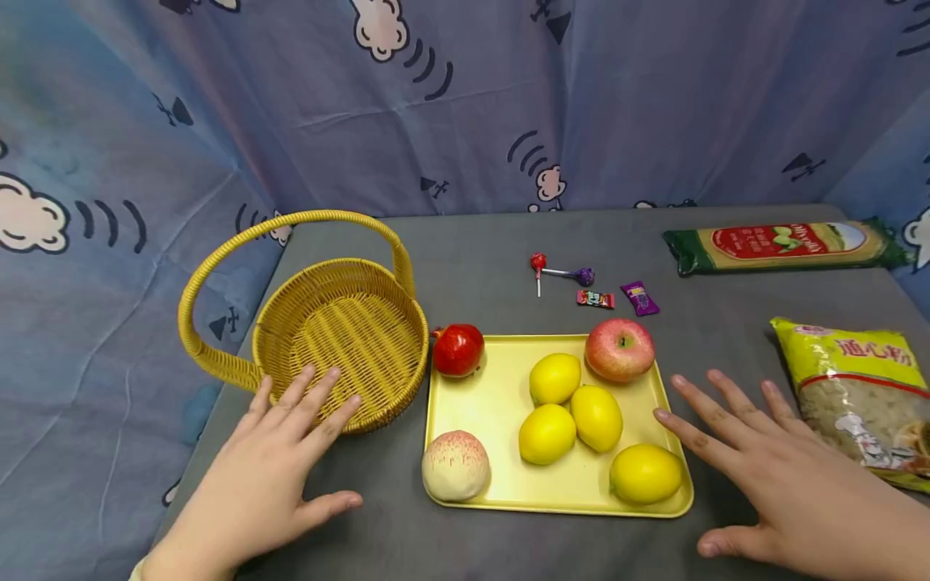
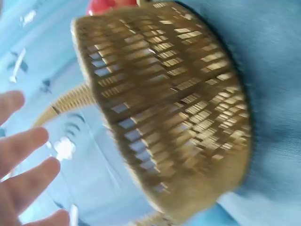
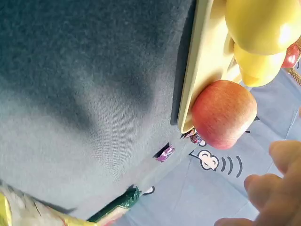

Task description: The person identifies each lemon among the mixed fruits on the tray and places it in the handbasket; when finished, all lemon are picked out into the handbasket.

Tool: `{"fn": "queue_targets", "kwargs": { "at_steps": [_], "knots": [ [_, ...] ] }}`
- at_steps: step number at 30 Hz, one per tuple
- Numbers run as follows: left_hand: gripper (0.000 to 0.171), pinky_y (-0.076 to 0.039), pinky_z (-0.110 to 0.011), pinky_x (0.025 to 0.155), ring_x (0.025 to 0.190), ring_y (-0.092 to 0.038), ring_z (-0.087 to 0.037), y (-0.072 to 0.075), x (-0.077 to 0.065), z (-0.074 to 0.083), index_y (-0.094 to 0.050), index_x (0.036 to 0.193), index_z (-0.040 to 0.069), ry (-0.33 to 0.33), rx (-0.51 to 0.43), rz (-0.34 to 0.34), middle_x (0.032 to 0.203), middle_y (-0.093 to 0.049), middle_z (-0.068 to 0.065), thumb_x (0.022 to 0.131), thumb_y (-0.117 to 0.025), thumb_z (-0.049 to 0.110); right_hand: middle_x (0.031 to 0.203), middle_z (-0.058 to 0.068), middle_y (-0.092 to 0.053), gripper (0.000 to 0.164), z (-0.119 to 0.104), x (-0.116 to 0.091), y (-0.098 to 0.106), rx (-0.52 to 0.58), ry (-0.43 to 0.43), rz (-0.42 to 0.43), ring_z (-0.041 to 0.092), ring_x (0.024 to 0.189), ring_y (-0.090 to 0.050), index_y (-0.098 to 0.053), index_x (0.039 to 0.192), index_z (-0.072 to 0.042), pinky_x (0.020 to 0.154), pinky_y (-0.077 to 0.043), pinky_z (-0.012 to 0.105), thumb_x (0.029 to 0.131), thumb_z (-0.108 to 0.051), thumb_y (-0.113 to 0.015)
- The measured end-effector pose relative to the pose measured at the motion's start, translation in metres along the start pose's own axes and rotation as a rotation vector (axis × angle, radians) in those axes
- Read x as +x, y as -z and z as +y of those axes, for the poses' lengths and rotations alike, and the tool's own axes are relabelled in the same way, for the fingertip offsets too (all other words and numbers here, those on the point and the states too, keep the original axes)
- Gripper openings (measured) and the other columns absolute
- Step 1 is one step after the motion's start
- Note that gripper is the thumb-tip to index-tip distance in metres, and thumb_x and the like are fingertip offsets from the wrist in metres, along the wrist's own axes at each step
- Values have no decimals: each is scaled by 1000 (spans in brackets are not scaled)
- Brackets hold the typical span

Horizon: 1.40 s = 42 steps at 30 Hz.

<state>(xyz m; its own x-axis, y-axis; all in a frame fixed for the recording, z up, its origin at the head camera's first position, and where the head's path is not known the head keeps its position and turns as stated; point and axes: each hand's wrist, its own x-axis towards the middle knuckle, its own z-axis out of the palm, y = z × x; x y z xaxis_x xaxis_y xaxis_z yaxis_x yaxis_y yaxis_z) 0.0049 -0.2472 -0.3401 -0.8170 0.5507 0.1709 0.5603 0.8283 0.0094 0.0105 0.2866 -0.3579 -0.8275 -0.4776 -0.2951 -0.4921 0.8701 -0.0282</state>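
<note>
Holding nothing, fingers spread wide, the left hand (image 1: 270,466) hides part of one round golden wicker basket (image 1: 416,363); the right hand (image 1: 792,476), splayed and empty, is cut off in its wrist view. Beside the basket, one rectangular yellow tray (image 1: 503,420) bears four oval yellow lemons (image 1: 547,434), one round pink-red apple (image 1: 620,351), one pale peach (image 1: 455,466), one red pomegranate (image 1: 458,350).

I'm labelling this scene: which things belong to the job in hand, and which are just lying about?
Likely in the job:
basket, near the left hand
tray, near the right hand
four lemons
apple
peach
pomegranate

Probably just lying about:
two lollipops
two wrapped sweets
long green-ended packet
yellow-topped bag
</note>
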Motion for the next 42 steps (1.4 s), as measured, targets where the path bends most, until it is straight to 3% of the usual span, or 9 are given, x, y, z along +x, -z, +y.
{"fn": "queue_targets", "kwargs": {
  "at_steps": [3,6,7,9,12,14,21,28,42],
  "knots": [
    [78,-36,-64,112,135,-50,-37,-5,-9,-8,-56,147,18,63,-23,144,152,-50,-11,93,-48,74,171,4,-8,111,-2,0,-1,88,-28,70,36,156,7,-32,160,-27,114,23,61,71,-85,-62],
    [69,-51,-59,94,114,-64,-36,-14,-16,-13,-66,134,9,121,-63,270,132,-65,-13,97,-50,65,160,9,-40,92,-6,3,1,212,-90,226,34,140,-45,-48,152,-20,117,-30,62,77,-61,-80],
    [67,-53,-57,90,109,-65,-36,-17,-18,-14,-69,130,7,143,-76,306,127,-67,-14,97,-52,63,151,9,-51,83,-7,5,1,261,-115,283,28,124,-59,-55,147,-18,104,-49,52,77,-52,-84],
    [65,-53,-53,87,103,-67,-35,-23,-22,-16,-71,126,6,193,-102,340,121,-69,-14,97,-53,62,135,9,-64,65,-11,10,2,366,-171,353,21,101,-66,-65,136,-17,79,-60,39,79,-39,-87],
    [64,-52,-49,87,99,-67,-34,-32,-28,-17,-73,121,7,263,-120,368,116,-71,-12,96,-54,63,125,8,-66,50,-13,17,-3,572,-205,343,12,88,-65,-69,127,-17,65,-55,20,82,-33,-85],
    [65,-51,-47,87,98,-66,-34,-37,-29,-17,-75,117,7,284,-129,382,113,-71,-12,96,-54,65,126,5,-64,49,-13,21,-8,681,-180,330,10,103,-65,-69,126,-18,79,-57,17,82,-30,-86],
    [67,-47,-44,88,93,-64,-33,-47,-26,-17,-76,99,6,300,-137,423,102,-72,-11,95,-52,69,126,-6,-63,52,-14,27,-29,864,56,337,1,109,-59,-69,126,-20,91,-45,6,78,-18,-88],
    [67,-47,-45,87,92,-63,-34,-50,-24,-16,-75,91,7,315,-150,432,98,-72,-11,95,-51,69,126,-8,-64,54,-15,27,-36,869,129,332,-3,115,-55,-68,128,-20,95,-40,3,78,-20,-88],
    [65,-48,-48,86,91,-63,-35,-50,-21,-15,-74,90,7,303,-139,427,96,-71,-12,96,-51,68,122,-14,-64,54,-15,27,-35,768,85,292,-1,111,-56,-69,124,-31,95,-37,2,75,-37,-89]
  ]
}}
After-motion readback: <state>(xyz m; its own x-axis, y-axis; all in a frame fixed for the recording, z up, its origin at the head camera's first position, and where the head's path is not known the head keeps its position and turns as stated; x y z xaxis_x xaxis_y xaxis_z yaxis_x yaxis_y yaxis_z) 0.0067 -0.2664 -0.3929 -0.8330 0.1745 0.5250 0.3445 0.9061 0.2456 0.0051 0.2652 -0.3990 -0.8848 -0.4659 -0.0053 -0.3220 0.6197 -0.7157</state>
